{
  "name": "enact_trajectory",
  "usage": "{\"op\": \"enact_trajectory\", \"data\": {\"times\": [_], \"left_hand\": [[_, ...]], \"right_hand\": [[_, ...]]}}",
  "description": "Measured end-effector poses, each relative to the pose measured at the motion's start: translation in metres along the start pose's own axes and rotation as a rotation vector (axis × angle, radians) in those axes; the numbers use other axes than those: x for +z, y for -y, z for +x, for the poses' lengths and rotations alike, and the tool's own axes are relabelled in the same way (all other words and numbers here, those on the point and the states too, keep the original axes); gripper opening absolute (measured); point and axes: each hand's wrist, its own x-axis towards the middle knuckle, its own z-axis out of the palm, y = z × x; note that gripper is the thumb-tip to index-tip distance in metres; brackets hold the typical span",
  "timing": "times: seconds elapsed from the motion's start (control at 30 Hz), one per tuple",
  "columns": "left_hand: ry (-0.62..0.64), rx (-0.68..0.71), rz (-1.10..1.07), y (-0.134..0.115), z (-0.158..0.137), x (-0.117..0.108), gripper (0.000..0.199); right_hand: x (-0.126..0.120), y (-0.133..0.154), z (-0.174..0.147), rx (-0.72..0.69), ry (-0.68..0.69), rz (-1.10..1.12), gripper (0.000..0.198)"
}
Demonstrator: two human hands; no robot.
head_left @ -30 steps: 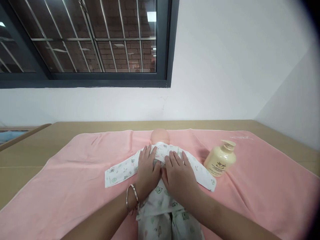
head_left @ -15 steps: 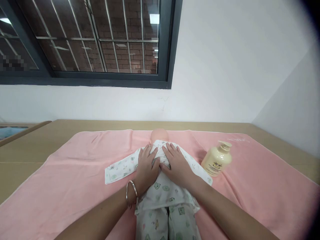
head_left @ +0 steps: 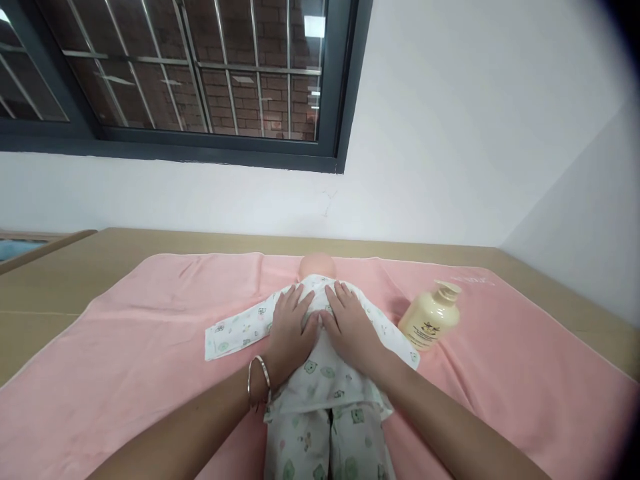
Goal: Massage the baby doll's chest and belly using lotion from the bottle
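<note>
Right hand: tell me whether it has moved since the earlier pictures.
Yes, forward: the right hand is nearer the far edge of the pink cloth.

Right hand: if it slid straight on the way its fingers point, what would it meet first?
Probably the doll's head, beyond the printed shirt under the right hand, though depth is unclear.

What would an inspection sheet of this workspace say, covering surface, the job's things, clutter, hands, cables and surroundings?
Surface: pink towel, lightly creased, over a wood-coloured top.
Job's things: doll in a printed white outfit, lying on the towel, sleeves spread.
Clutter: cream pump bottle, close to one sleeve end.
Hands: left hand and right hand lie flat on the outfit's upper part, thumbs close together; silvery bangle on the left wrist.
Cables: nothing seen.
Surroundings: white wall, dark-framed window with bars.
</note>
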Motion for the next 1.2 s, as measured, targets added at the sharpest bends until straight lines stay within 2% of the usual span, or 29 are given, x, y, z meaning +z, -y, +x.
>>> {"op": "enact_trajectory", "data": {"times": [0.1, 0.17, 0.23, 0.3, 0.37, 0.47, 0.53, 0.6, 0.73, 0.83, 0.97, 1.2], "left_hand": [[-0.086, 0.098, -0.021, -0.002, -0.005, -0.005, 0.030], [-0.072, 0.082, -0.014, -0.001, -0.006, -0.004, 0.031], [-0.017, -0.008, 0.006, 0.000, -0.005, 0.000, 0.038], [0.036, -0.104, 0.021, 0.002, -0.002, 0.004, 0.045], [0.063, -0.128, 0.022, 0.002, 0.000, 0.006, 0.049], [0.054, -0.012, 0.004, -0.001, -0.001, -0.001, 0.040], [0.023, 0.096, -0.021, -0.003, -0.003, -0.007, 0.035], [-0.002, 0.133, -0.048, -0.004, -0.005, -0.010, 0.034], [0.009, -0.058, -0.034, -0.004, -0.003, -0.005, 0.038], [0.070, -0.167, -0.001, -0.002, -0.001, 0.003, 0.044], [0.098, -0.157, 0.006, -0.001, -0.001, 0.005, 0.045], [0.061, -0.109, 0.006, 0.002, -0.002, 0.006, 0.044]], "right_hand": [[-0.004, 0.024, -0.019, -0.076, -0.052, -0.070, 0.052], [-0.006, 0.029, -0.023, -0.144, -0.058, -0.073, 0.051], [-0.006, 0.020, -0.015, -0.155, -0.027, -0.030, 0.049], [-0.005, 0.004, -0.001, -0.107, 0.022, 0.034, 0.047], [-0.002, -0.010, 0.009, -0.045, 0.056, 0.085, 0.050], [0.000, -0.006, 0.004, 0.021, 0.022, 0.065, 0.054], [-0.002, 0.008, -0.007, -0.013, -0.023, 0.020, 0.052], [-0.004, 0.018, -0.016, -0.078, -0.049, 0.006, 0.049], [-0.005, 0.008, -0.007, -0.082, -0.050, 0.053, 0.044], [-0.001, -0.009, 0.007, -0.032, -0.011, 0.083, 0.051], [0.004, -0.014, 0.009, -0.009, -0.006, 0.092, 0.052], [0.005, -0.010, 0.006, -0.015, -0.024, 0.098, 0.051]]}}
